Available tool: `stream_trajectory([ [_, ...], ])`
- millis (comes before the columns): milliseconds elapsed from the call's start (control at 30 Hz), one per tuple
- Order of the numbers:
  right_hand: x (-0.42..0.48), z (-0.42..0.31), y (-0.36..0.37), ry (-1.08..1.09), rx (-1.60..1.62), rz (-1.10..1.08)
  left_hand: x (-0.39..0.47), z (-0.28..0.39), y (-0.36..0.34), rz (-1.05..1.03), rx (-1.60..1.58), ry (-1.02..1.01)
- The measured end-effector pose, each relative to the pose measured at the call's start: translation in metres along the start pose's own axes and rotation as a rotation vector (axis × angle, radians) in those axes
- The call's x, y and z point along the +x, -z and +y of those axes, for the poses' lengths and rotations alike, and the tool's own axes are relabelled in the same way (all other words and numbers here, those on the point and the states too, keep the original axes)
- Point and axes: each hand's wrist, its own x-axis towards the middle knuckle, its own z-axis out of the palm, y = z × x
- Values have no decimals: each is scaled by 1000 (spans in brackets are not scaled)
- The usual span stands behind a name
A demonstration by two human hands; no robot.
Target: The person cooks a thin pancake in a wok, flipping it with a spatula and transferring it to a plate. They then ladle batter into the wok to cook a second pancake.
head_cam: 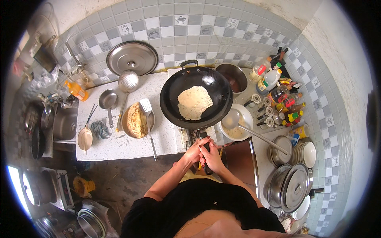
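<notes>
Both of my hands are wrapped around the long black handle (208, 166) of a black wok (169, 98). My left hand (193, 152) grips it from the left side, and my right hand (213, 154) closes on it from the right. Inside the wok lies a thin pale batter pancake (195, 101), uneven at its lower edge. Left of the wok, a metal bowl (124, 128) holds a folded browned pancake (135, 122). A slotted turner (149, 131) rests across that bowl. At the wok's right, a ladle (231, 119) sits in a white bowl (251, 117) of batter.
A steel pot (238, 78) stands behind the wok's right side. Sauce bottles (269, 81) crowd the right corner, with stacked plates (309, 154) and lidded pots (278, 184) nearer me. Leftward are a skimmer (128, 81), a small saucepan (108, 99), a cloth (100, 129) and a sink (65, 123).
</notes>
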Motion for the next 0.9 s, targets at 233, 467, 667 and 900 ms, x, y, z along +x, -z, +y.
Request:
stream_trajectory([
  [233, 19, 30, 16, 93, -89, 14, 26, -26, 44, -45, 65, -28],
  [467, 35, 51, 28, 129, -119, 6, 39, -28, 56, -72, 121, -48],
  [667, 52, 64, 42, 232, -209, 11, 48, -23, 59, -45, 109, 17],
  [900, 69, 81, 60, 313, -254, -13, 61, -24, 61, 29, 107, 34],
])
